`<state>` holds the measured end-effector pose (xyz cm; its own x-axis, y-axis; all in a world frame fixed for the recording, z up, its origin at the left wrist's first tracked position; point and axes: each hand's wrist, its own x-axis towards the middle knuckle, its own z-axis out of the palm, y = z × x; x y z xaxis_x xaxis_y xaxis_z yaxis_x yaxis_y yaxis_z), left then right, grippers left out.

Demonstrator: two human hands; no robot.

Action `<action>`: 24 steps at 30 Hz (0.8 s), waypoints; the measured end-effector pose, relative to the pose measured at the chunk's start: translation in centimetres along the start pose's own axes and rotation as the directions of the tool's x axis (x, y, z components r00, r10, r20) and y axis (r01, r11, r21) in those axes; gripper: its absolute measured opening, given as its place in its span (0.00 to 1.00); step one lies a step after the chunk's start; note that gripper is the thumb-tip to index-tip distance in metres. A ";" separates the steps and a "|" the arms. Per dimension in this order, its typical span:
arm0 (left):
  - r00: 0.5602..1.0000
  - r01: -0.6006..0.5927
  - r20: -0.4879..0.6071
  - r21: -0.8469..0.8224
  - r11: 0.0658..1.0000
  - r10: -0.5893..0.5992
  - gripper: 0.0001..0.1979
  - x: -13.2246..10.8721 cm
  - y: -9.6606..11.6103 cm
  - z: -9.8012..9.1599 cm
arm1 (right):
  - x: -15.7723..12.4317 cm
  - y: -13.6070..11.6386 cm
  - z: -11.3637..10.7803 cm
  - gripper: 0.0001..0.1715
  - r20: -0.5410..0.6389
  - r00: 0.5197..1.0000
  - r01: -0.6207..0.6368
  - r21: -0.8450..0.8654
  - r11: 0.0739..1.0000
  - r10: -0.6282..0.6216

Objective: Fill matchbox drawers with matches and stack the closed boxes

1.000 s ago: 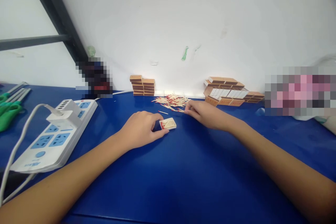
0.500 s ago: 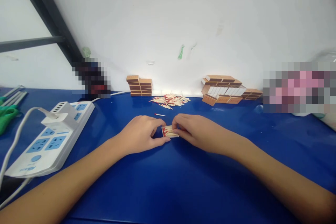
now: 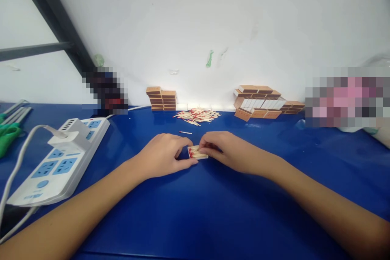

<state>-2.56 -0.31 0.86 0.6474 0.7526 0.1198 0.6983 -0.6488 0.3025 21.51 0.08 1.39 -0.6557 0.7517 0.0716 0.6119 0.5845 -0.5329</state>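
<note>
A small white matchbox tray (image 3: 206, 157) lies on the blue table, with red-tipped matches (image 3: 193, 152) in it. My left hand (image 3: 167, 155) grips the tray's left end between thumb and index finger. Over the tray's right part, my right hand (image 3: 228, 151) has its thumb and fingers pinched on the matches; its fingertips partly cover them, so how many it holds cannot be seen. One loose match (image 3: 185, 132) lies just beyond the tray. Farther back is a heap of matches (image 3: 198, 115) by the wall.
Stacked matchboxes (image 3: 163, 99) stand left of the heap. More matchboxes and white trays (image 3: 258, 102) are piled to its right. A power strip (image 3: 57, 166) with a plugged-in charger and cable lies at left, near green-handled scissors (image 3: 9, 134). Blurred items sit at both sides.
My right hand's fingertips have shifted very slightly over the matches in the tray. My left hand keeps its hold, and the loose match and heap are unchanged.
</note>
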 end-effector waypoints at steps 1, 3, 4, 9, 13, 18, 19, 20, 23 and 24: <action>1.000 -0.001 -0.002 -0.002 1.000 0.001 0.18 0.0 0.0 0.0 | 0.0 0.0 0.0 0.11 0.000 1.000 0.009 0.008 1.000 -0.009; 1.000 -0.005 0.000 -0.002 1.000 0.005 0.17 0.0 0.0 0.0 | 0.0 -0.1 0.1 0.11 -0.018 1.000 0.013 0.014 1.000 -0.012; 1.000 -0.008 0.002 -0.002 1.000 0.008 0.17 0.0 0.0 -0.1 | 0.0 -0.1 0.1 0.11 -0.036 0.999 0.010 0.011 1.000 -0.010; 1.000 -0.022 0.001 0.002 1.000 0.022 0.15 0.1 0.1 -0.1 | 0.1 -0.2 0.5 0.09 -0.077 0.996 0.054 -0.013 0.998 -0.055; 1.000 -0.024 0.002 -0.010 1.000 0.024 0.14 0.0 0.1 0.0 | 0.1 -0.3 0.8 0.09 -0.072 0.997 0.029 -0.033 0.999 -0.031; 1.000 -0.028 -0.006 -0.006 1.000 0.028 0.15 0.0 0.0 0.0 | 0.2 -0.3 0.8 0.09 -0.091 0.996 -0.015 -0.102 0.995 0.006; 1.000 -0.030 -0.008 -0.003 1.000 0.030 0.15 -0.1 0.0 0.0 | 0.3 -0.3 0.9 0.10 -0.100 0.995 -0.012 -0.111 0.994 0.001; 0.999 -0.032 -0.009 0.000 0.999 0.032 0.15 -0.1 0.0 0.0 | 0.3 -0.2 1.1 0.11 -0.113 0.994 -0.008 -0.120 0.993 -0.005; 0.999 -0.036 -0.008 0.007 0.999 0.036 0.14 0.0 0.0 0.1 | 0.5 -0.2 1.6 0.11 -0.161 0.987 0.009 -0.129 0.992 -0.030; 0.999 -0.037 -0.006 0.007 0.999 0.037 0.14 0.0 0.0 0.1 | 0.6 -0.2 1.8 0.11 -0.162 0.986 0.015 -0.120 0.993 -0.035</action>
<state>-2.52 -0.36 0.77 0.6707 0.7290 0.1368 0.6761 -0.6767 0.2915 20.23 -0.14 -0.01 -0.5962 0.7704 0.2260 0.6505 0.6285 -0.4264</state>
